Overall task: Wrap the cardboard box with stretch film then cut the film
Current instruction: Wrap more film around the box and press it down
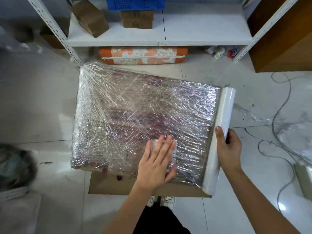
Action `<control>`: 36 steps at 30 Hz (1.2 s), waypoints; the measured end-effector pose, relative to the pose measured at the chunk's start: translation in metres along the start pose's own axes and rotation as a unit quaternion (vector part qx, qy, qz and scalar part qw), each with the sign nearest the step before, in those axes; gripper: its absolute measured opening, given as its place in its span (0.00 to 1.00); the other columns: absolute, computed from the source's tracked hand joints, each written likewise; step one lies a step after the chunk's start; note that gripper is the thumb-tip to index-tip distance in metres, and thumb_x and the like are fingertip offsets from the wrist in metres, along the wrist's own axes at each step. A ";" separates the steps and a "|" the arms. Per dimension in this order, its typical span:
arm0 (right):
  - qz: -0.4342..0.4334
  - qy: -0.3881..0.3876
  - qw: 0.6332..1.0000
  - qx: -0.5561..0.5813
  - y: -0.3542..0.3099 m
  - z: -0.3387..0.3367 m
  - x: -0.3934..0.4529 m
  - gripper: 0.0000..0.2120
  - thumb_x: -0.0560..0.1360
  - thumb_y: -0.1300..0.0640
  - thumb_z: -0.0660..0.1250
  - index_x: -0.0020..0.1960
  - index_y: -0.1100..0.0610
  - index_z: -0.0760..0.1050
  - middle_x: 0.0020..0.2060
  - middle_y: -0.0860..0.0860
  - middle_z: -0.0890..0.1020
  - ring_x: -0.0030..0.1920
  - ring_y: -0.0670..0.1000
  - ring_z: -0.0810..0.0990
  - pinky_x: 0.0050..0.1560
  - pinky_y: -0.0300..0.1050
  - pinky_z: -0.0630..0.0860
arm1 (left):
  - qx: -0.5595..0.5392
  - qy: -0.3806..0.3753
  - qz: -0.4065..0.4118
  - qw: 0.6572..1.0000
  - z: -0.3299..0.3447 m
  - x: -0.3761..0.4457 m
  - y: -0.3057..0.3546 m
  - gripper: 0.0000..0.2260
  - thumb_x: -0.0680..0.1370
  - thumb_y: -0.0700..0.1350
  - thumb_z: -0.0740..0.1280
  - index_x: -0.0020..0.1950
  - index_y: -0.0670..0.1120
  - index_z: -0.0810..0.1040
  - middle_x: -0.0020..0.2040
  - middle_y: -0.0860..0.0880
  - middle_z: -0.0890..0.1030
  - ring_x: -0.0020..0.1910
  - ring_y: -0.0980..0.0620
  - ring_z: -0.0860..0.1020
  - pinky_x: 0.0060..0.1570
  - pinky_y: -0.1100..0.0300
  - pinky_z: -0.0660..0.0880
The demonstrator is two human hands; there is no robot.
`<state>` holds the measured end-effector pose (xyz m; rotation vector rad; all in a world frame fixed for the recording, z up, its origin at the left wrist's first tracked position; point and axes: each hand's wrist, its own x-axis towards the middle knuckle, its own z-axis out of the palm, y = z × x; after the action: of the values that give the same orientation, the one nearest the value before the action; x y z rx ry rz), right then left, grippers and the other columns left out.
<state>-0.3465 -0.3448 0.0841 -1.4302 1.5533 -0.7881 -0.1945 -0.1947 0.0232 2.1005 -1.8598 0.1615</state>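
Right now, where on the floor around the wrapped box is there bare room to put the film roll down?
Bare tile lies left of the wrapped box, up to the shelf leg. Right of the film roll, held by the right hand, the floor is crowded with cables and film scraps. The left hand presses on the box.

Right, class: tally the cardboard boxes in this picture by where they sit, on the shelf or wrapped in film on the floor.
On the shelf: 2, a tilted box and an upright box
Wrapped in film on the floor: 1, the large wrapped box
Total: 3
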 end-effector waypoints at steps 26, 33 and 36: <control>0.036 -0.090 0.993 0.063 0.004 -0.010 -0.011 0.07 0.80 0.58 0.60 0.56 0.57 0.72 0.44 0.45 0.78 0.45 0.39 0.76 0.48 0.34 0.71 | -0.050 -0.038 0.053 0.997 -0.014 0.050 0.049 0.24 0.80 0.50 0.50 0.74 0.41 0.59 0.75 0.45 0.60 0.74 0.45 0.57 0.74 0.46 0.45; 0.022 -0.190 0.981 -0.006 0.008 -0.038 0.007 0.15 0.77 0.56 0.65 0.61 0.53 0.63 0.51 0.43 0.75 0.50 0.44 0.77 0.49 0.38 0.75 | -0.010 -0.098 0.046 0.994 0.015 0.062 0.052 0.27 0.80 0.53 0.47 0.76 0.41 0.52 0.77 0.44 0.53 0.76 0.46 0.51 0.73 0.43 0.47; 0.040 -0.172 0.984 0.004 0.011 -0.038 0.011 0.20 0.72 0.54 0.71 0.60 0.54 0.66 0.50 0.44 0.77 0.49 0.44 0.78 0.48 0.36 0.76 | -0.004 -0.085 0.046 0.995 0.012 0.064 0.052 0.26 0.81 0.52 0.46 0.76 0.42 0.53 0.77 0.44 0.55 0.76 0.45 0.52 0.74 0.43 0.47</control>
<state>-0.3852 -0.3575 0.0885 -1.4037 1.3301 -0.4674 -0.2382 -0.2641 0.0396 2.0826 -2.0528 -0.0040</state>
